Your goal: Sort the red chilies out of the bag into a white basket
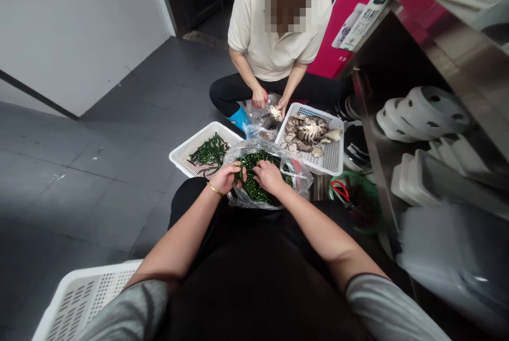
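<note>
A clear plastic bag [296, 174] full of dark green chilies or similar thin pods [258, 184] lies open at my lap. My left hand [228, 176], with a gold bangle at the wrist, is closed on some green pods at the bag's left edge. Over the middle of the pile, my right hand [268, 175] has its fingers pinched together on the pods. Left of the bag, a white perforated basket [181, 158] holds a smaller heap of green pods [210, 150]. To the right, another white basket [337, 158] holds grey mushrooms [310, 131].
Across from me a seated person [278, 49] holds red-handled scissors [265, 98] and a pale mushroom cluster [275, 113]. A green basket [371, 219] with red-handled scissors [340, 190] stands right, beside a metal shelf [377, 171] of white containers. A white basket [75, 298] sits lower left.
</note>
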Demonstrator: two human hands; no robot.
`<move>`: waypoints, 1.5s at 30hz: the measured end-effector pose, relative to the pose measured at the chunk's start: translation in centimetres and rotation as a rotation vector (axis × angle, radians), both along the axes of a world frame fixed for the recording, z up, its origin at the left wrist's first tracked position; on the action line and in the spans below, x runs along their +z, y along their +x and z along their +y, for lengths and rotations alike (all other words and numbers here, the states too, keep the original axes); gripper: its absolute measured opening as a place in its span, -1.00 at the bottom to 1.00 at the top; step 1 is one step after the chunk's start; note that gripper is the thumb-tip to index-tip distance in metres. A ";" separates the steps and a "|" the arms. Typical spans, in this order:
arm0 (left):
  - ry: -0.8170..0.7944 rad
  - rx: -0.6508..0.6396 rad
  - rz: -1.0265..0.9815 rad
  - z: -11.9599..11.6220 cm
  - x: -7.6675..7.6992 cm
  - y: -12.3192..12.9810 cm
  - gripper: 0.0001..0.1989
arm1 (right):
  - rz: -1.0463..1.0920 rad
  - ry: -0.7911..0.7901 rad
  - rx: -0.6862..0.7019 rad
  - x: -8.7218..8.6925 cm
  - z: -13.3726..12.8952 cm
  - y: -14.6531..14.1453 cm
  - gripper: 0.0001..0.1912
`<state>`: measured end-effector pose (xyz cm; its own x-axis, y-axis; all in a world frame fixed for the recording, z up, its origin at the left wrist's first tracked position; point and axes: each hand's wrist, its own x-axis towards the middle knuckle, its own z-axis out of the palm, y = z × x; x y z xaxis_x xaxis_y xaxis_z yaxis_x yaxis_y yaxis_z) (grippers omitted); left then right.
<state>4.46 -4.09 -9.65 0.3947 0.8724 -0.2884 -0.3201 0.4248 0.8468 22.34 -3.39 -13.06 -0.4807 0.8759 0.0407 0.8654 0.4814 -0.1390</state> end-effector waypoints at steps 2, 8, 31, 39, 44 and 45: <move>0.029 -0.007 -0.045 -0.1 0.5 -0.6 -0.68 | -0.117 -0.059 0.066 -0.6 0.6 -0.8 -0.77; 0.001 0.004 0.134 -0.9 -0.1 -0.4 -0.62 | -0.083 -0.158 0.094 0.7 2.0 2.9 -0.71; 0.732 -0.390 0.682 0.8 1.4 2.7 -0.85 | 1.280 -1.045 0.100 2.8 -1.1 5.3 -0.56; 0.137 -0.261 0.773 0.1 -0.5 2.1 -0.89 | 0.918 -0.802 -0.100 1.5 -1.5 5.9 -0.56; 0.253 -0.419 0.736 -0.7 0.0 1.9 -0.89 | 0.852 -0.706 -0.087 1.1 -3.3 2.5 -0.55; 0.212 -0.454 0.728 -1.1 0.1 1.8 -0.85 | 0.801 -0.646 -0.084 1.2 -3.7 1.9 -0.56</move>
